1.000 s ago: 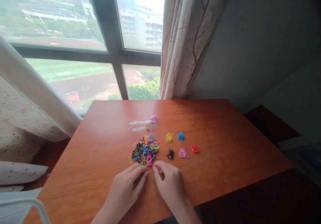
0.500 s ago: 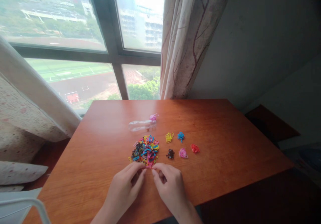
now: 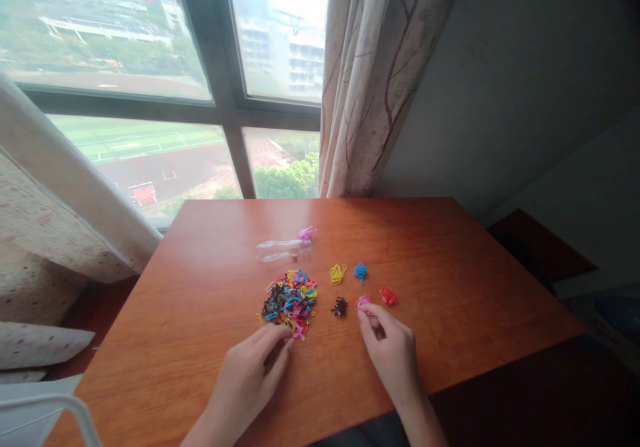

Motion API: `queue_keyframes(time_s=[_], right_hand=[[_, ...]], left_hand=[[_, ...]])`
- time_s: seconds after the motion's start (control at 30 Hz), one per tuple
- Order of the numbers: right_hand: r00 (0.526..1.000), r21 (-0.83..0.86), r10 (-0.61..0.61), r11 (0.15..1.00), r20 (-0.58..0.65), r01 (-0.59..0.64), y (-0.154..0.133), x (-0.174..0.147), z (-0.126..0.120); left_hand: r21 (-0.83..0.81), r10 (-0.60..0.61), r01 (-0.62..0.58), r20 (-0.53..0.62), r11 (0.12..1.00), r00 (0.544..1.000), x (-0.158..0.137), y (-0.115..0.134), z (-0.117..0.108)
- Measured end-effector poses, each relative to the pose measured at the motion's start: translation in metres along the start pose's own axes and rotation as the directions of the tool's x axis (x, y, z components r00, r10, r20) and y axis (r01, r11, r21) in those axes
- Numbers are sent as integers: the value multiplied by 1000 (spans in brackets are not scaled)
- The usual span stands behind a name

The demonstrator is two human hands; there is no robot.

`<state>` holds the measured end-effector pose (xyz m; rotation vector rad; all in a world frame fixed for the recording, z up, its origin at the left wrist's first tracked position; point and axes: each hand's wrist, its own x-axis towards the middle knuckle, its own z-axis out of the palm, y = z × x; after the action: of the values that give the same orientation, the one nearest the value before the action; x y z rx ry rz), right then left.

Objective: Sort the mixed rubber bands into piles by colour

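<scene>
My left hand (image 3: 253, 367) rests at the near edge of a mixed heap of small coloured rubber bands (image 3: 290, 300). Its thumb and forefinger are brought together; whatever lies between them is too small to make out. Over the small pile of pink rubber bands (image 3: 363, 299), my right hand (image 3: 393, 347) pinches pink band material at its fingertips and partly covers that pile. Around it lie a black pile (image 3: 340, 307), a red pile (image 3: 389, 296), a yellow pile (image 3: 338, 274) and a blue pile (image 3: 361, 273).
Behind the heap a clear plastic container (image 3: 283, 251) lies on its side, with a pink piece (image 3: 306, 234) at its right end. The wooden table (image 3: 475, 287) meets a window and curtains (image 3: 360, 100). A white curved frame (image 3: 75, 407) stands at lower left.
My right hand has left the front of the mixed heap and moved right to the pink pile. My left hand has stayed almost where it was.
</scene>
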<state>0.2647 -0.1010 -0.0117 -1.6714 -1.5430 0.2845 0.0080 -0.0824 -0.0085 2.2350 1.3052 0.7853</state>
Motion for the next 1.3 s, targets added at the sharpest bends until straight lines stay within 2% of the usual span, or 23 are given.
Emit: queue_keyframes(time_s=[0.13, 0.2, 0.33, 0.5, 0.63, 0.8, 0.97, 1.1, 1.3], right_hand=[[991, -189, 45, 980, -128, -69, 39, 11, -28], [988, -243, 69, 965, -140, -101, 53, 13, -37], [982, -292, 118, 943, -147, -157, 69, 13, -39], [980, -291, 166, 937, -112, -192, 71, 13, -36], [979, -284, 132, 943, -157, -172, 62, 13, -36], [985, -215, 31, 974, -168, -67, 38, 10, -25], [999, -57, -38, 998, -30, 36, 5, -2, 2], [986, -5, -120, 993, 112, 122, -21, -14, 26], [964, 29, -180, 984, 195, 178, -37, -22, 40]], left_hand=[[11, 1, -1, 12, 1000, 1000, 0, -1, 0], [14, 1, -1, 16, 1000, 1000, -1, -2, 1], [20, -5, 5, 24, 1000, 1000, -1, -3, 3], [20, -1, 0, 25, 1000, 1000, -1, -3, 2], [16, 3, -4, 23, 1000, 1000, 0, -2, 2], [11, 5, -5, -2, 1000, 1000, 1, -1, 1], [7, -1, 1, -75, 1000, 997, 2, -1, 0], [56, -26, 33, -112, 998, 993, 1, -1, 1], [221, -94, 107, -68, 969, 993, 5, 0, 2]])
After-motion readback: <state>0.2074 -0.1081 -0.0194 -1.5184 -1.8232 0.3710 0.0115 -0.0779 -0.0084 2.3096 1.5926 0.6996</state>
